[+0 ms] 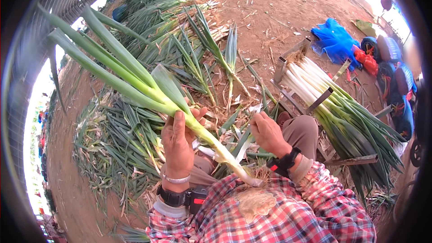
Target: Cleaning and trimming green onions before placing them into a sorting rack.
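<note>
The one long leek (204, 137) lies aslant across the person's front, its root end down by the lap against the plaid shirt (288, 216) and its leaves fanning up and out to the left. I'd judge it light for its length but top-heavy, with those broad leaves inclined to swing. The pale shaft looks firm, likely stiff enough to bear a steady squeeze; the green blades should bend easily and could crease or split if gripped alone. Its outer skin, I'd guess, is smooth and a bit slippery when pulled. The best hold is on the shaft, just below where the leaves part.

That is about where the left hand (177, 141) has it, thumb on the near side and fingers behind, gripping the stem. The right hand (268, 135) is apart from it, fingers curled in; from here I can't tell whether they pinch anything.

Just right of the knee, a metal rack (319, 100) cradles a bundle of clean white-stemmed leeks (353, 110). Left, leafy trimmings (123, 130) litter the earth floor (265, 2), and beyond lies a big heap of leeks (153, 6).
</note>
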Available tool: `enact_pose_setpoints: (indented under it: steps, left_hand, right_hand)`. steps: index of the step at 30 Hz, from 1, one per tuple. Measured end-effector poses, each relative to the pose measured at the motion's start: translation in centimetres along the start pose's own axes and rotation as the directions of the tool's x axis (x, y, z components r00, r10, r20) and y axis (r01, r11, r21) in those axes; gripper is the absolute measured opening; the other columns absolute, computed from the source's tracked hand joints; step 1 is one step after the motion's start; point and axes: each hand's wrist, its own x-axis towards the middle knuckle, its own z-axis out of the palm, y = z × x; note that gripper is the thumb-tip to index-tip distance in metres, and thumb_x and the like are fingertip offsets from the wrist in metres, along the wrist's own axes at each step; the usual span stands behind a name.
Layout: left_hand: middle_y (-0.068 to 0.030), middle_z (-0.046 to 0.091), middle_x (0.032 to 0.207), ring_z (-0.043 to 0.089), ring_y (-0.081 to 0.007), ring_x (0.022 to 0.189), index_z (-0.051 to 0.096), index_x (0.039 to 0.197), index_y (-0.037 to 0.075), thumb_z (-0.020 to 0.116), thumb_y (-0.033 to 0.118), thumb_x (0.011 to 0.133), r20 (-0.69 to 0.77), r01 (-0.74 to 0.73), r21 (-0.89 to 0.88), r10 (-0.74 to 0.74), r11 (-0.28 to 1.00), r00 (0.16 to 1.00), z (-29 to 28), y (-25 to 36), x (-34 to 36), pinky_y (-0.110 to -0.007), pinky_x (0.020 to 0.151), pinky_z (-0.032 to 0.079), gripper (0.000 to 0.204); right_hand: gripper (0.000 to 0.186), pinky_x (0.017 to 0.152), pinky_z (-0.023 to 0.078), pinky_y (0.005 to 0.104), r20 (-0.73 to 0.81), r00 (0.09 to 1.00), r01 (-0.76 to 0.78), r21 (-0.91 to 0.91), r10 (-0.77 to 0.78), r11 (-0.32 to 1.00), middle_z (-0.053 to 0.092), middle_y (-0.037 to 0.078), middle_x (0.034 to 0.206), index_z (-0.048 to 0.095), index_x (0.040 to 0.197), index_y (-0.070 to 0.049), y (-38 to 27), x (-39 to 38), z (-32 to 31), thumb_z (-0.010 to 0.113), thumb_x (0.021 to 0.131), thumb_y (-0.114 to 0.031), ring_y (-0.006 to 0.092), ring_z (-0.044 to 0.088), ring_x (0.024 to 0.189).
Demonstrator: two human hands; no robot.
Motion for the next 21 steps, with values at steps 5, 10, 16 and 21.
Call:
enact_pose_setpoints:
  steps: [5, 10, 16, 21]
  left_hand:
    - [-0.0096, 0.066, 0.105, 0.065, -0.0206, 0.104, 0.045, 0.133, -0.001, 0.046, 0.029, 0.103, -0.027, 0.012, 0.075, -0.010, 0.997, 1.000, 1.0, 0.3, 0.0, -0.032, 0.082, 0.057, 0.043]
    - [-0.0076, 0.064, 0.109, 0.064, -0.0144, 0.102, 0.050, 0.129, 0.000, 0.048, 0.028, 0.102, -0.005, 0.025, 0.186, -0.025, 0.982, 1.000, 1.7, 0.7, 0.0, -0.027, 0.078, 0.056, 0.039]
    - [-0.0083, 0.064, 0.110, 0.062, -0.0152, 0.102, 0.052, 0.127, -0.002, 0.045, 0.028, 0.104, 0.035, -0.016, 0.201, 0.010, 0.979, 0.999, 1.7, 0.3, -0.1, -0.028, 0.084, 0.052, 0.039]
    - [-0.0080, 0.062, 0.113, 0.060, -0.0242, 0.115, 0.053, 0.125, -0.004, 0.047, 0.028, 0.103, 0.100, -0.012, 0.066, 0.005, 0.998, 0.995, 1.8, 0.0, 0.2, -0.035, 0.099, 0.047, 0.040]
  right_hand:
    - [0.022, 0.067, 0.049, 0.0390, -0.166, 0.922, 0.387, 0.363, -0.349, 0.848, 0.057, 0.011, 0.090, 0.059, 0.095, -0.006, -10.5, 3.3, -3.1, 0.072, 0.080, -0.015, 0.0288, 0.060, 0.081]
    - [0.021, 0.069, 0.048, 0.0382, -0.261, 0.815, 0.562, 0.137, -0.518, 0.815, 0.058, 0.011, 0.089, 0.056, 0.094, -0.003, -11.2, 4.8, -2.3, 0.068, 0.082, -0.015, 0.0285, 0.060, 0.080]
    - [0.010, 0.061, 0.045, 0.0360, -0.251, 0.951, 0.284, 0.477, -0.180, 0.832, 0.056, 0.011, 0.077, 0.056, 0.087, -0.003, -10.2, 5.3, -2.2, 0.064, 0.086, -0.009, 0.0256, 0.056, 0.067]
    - [0.008, 0.063, 0.047, 0.0346, -0.058, 0.987, -0.098, 0.538, 0.152, 0.837, 0.059, 0.014, 0.078, 0.059, 0.091, 0.000, -4.4, 5.1, -0.9, 0.060, 0.088, -0.007, 0.0236, 0.059, 0.068]
